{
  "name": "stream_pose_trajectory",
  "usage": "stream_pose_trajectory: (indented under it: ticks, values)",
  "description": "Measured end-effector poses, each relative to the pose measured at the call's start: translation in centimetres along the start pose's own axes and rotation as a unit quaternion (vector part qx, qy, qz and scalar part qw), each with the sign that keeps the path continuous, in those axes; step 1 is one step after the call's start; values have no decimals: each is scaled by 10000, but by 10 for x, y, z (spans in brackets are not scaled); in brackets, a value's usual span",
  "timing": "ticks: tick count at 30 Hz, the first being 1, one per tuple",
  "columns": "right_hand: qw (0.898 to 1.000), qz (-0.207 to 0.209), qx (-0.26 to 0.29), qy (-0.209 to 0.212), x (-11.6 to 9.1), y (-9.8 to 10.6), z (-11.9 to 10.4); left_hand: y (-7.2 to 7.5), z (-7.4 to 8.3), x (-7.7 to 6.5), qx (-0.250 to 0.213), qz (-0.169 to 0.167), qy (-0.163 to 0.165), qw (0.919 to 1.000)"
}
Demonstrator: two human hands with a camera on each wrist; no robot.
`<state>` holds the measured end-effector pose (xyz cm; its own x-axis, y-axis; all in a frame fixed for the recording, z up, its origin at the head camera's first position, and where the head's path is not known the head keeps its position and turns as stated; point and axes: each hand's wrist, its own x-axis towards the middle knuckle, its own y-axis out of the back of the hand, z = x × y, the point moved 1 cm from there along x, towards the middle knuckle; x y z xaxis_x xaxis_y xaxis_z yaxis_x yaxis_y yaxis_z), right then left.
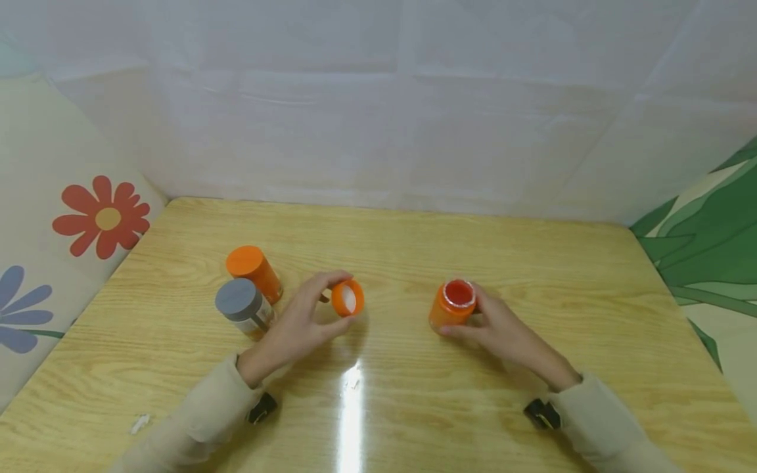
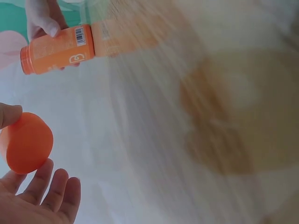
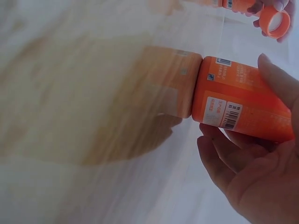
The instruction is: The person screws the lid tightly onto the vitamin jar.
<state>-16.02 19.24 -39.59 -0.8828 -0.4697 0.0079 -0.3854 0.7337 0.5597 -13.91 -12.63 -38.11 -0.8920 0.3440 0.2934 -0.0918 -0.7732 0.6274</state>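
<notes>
My left hand pinches an orange screw cap between thumb and fingers, its white inner side turned toward the head camera. In the left wrist view the cap shows its smooth orange outside. With thumb and fingers around its side, my right hand holds an uncapped orange jar. The jar is upright, and a red opening shows at its top. Its base meets its own reflection on the tabletop in the right wrist view, where barcode labels mark the jar.
Left of my left hand stand a jar with a grey lid and, just behind it, an orange-lidded jar. A small white scrap lies near the front left of the glossy wooden table. White sheeting rises behind the table.
</notes>
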Motion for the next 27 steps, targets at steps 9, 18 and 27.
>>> stream_pose_trajectory:
  ticks: [9,18,27]
  values:
    - [9999,-65,-78,65,-5,-3,-4,-1,3,-1,-73,-53,-108,9999]
    - [9998,-88,-141,115,-11,-6,-7,-3,5,-2,-104,22,-167,9998]
    - [9995,-252,-179,79,-14,-9,-12,-4,8,-3,-261,-131,-353,9990]
